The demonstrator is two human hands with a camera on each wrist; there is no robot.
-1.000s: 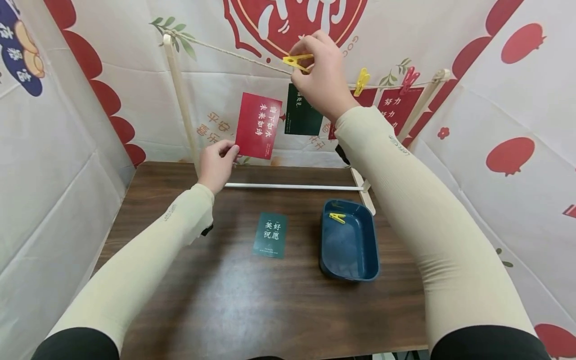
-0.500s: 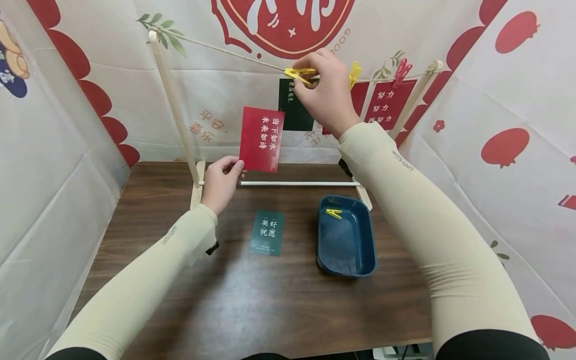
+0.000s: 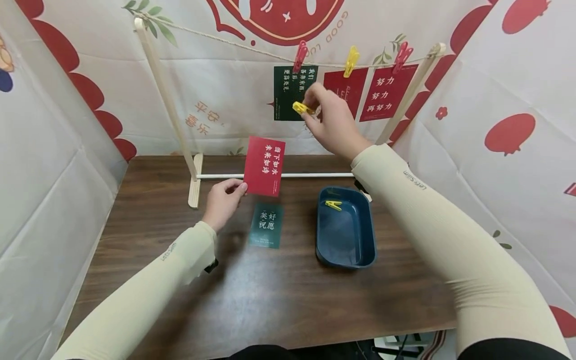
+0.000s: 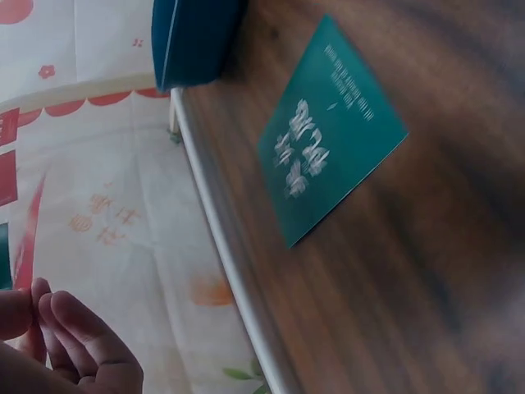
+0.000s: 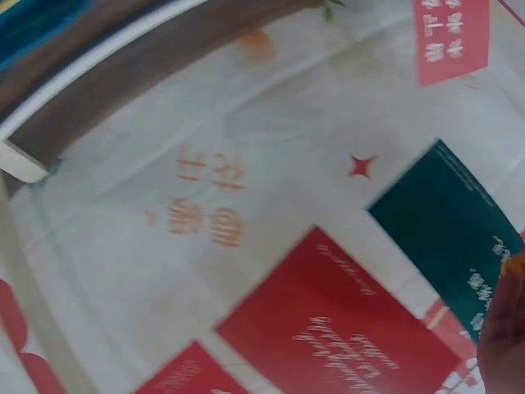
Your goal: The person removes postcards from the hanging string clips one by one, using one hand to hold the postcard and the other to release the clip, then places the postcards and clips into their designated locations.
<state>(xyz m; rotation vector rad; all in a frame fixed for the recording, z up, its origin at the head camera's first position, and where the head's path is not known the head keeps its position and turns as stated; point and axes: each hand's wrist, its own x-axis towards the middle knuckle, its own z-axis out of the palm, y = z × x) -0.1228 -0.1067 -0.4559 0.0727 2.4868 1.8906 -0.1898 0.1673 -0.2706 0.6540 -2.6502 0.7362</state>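
My left hand [image 3: 223, 201] pinches a red card [image 3: 264, 166] with white writing by its lower left corner, above the table in the head view. My right hand [image 3: 332, 120] pinches a yellow clothespin [image 3: 302, 108] between thumb and fingers, in front of a hanging green card [image 3: 285, 95]. A red clothespin [image 3: 300, 56] fixes that green card to the string [image 3: 234, 46]. To its right, a yellow clothespin [image 3: 351, 61] and another red clothespin [image 3: 402, 57] hold two red cards. In the left wrist view, the held card shows nearly edge-on at the fingertips.
Wooden posts [image 3: 164, 95] carry the string, joined low down by a white rod [image 3: 315, 175]. A green card [image 3: 266, 226] lies on the brown table [image 3: 288, 300]. Right of it stands a blue bin [image 3: 345, 230] with a yellow clothespin [image 3: 333, 205] inside. Printed cloth hangs behind.
My right hand has come down and away from the string with the yellow clothespin, uncovering the red clothespin. My left hand has lowered the red card. The head view has shifted slightly.
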